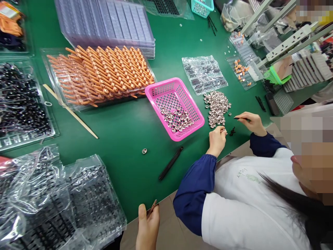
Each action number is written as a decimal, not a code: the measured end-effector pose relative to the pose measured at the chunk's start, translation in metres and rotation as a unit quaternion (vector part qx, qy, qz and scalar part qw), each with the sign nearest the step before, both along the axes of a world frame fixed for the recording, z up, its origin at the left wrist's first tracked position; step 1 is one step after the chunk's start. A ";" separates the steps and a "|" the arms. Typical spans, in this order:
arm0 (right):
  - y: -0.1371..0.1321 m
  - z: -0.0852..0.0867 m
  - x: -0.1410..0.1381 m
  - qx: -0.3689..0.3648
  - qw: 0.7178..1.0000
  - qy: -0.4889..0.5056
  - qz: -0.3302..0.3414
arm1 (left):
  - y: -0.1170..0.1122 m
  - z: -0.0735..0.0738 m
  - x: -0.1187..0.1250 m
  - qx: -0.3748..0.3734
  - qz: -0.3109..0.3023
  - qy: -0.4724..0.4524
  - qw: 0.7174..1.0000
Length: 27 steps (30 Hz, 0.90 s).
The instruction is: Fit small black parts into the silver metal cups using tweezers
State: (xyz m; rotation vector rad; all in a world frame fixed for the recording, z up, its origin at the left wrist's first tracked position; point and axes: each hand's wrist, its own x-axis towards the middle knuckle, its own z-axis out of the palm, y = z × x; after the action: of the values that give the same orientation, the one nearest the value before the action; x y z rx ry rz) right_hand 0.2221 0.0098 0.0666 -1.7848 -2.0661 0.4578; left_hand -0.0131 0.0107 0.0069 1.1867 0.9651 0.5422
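Only one of my hands shows, at the bottom edge just off the table's front edge; I take it for my right hand (147, 226). It is closed on a thin brown tweezer-like tool (152, 208), thumb up beside it. My left hand is out of view. A black pen-like tool (171, 163) lies on the green table (125, 139) ahead of my hand, and a single metal ring (144, 151) lies to its left. A pink basket (173, 107) holds several metal rings.
A co-worker in white with blue sleeves sits at the right, both hands (217, 139) by a pile of metal rings (217, 107). Trays of orange parts (99, 74) and black parts (20, 104), bagged trays (65, 201), a wooden stick (70, 111) and stacked clear trays (109, 24) fill the left.
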 end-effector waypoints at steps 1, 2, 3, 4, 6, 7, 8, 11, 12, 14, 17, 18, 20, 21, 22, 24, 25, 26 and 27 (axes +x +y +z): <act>0.003 -0.004 -0.001 0.011 0.999 0.025 -0.034 | 0.000 0.002 -0.002 -0.007 -0.001 0.008 1.000; 0.006 -0.008 -0.002 0.023 0.996 0.052 -0.069 | 0.000 0.003 -0.005 -0.014 -0.005 0.016 1.000; 0.009 -0.014 -0.003 0.035 0.991 0.080 -0.104 | 0.000 0.004 -0.007 -0.020 -0.012 0.022 0.999; 0.012 -0.019 -0.004 0.048 0.983 0.112 -0.139 | 0.000 0.005 -0.010 -0.025 -0.020 0.025 0.999; 0.019 -0.028 -0.006 0.069 0.960 0.181 -0.202 | 0.001 0.007 -0.014 -0.035 -0.039 0.021 0.998; 0.022 -0.031 -0.007 0.076 0.946 0.217 -0.230 | 0.002 0.007 -0.015 -0.041 -0.047 0.014 0.998; 0.026 -0.033 -0.008 0.082 0.930 0.251 -0.256 | 0.002 0.008 -0.016 -0.049 -0.053 0.003 0.997; 0.037 -0.033 -0.012 0.084 0.881 0.340 -0.319 | 0.005 0.009 -0.015 -0.082 -0.068 -0.032 0.994; 0.039 -0.032 -0.014 0.081 0.866 0.363 -0.335 | 0.007 0.009 -0.015 -0.095 -0.071 -0.043 0.992; 0.043 -0.028 -0.018 0.072 0.839 0.401 -0.360 | 0.010 0.011 -0.015 -0.119 -0.072 -0.065 0.988; 0.045 -0.023 -0.025 0.060 0.810 0.443 -0.379 | 0.014 0.013 -0.017 -0.148 -0.065 -0.094 0.982; 0.045 -0.022 -0.027 0.058 0.803 0.453 -0.383 | 0.014 0.014 -0.018 -0.156 -0.061 -0.103 0.981; 0.044 -0.020 -0.030 0.056 0.792 0.470 -0.386 | 0.014 0.016 -0.022 -0.169 -0.052 -0.118 0.977; 0.043 -0.019 -0.031 0.056 0.789 0.476 -0.385 | 0.014 0.017 -0.024 -0.174 -0.047 -0.124 0.976; 0.043 -0.019 -0.032 0.055 0.786 0.481 -0.384 | 0.014 0.019 -0.026 -0.180 -0.043 -0.131 0.974; 0.043 -0.018 -0.032 0.054 0.783 0.488 -0.381 | 0.013 0.023 -0.029 -0.191 -0.038 -0.142 0.970; 0.043 -0.018 -0.033 0.054 0.783 0.490 -0.380 | 0.014 0.025 -0.030 -0.197 -0.036 -0.146 0.969; 0.043 -0.018 -0.034 0.054 0.782 0.492 -0.379 | 0.015 0.028 -0.031 -0.204 -0.035 -0.148 0.967; 0.043 -0.017 -0.034 0.054 0.782 0.493 -0.379 | 0.016 0.032 -0.032 -0.210 -0.034 -0.148 0.966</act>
State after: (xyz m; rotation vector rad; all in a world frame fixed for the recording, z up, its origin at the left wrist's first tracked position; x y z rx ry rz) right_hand 0.1878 0.0531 0.0494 -1.5813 -0.5808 0.7626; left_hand -0.0455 0.0269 0.0390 0.7294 0.7321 0.4177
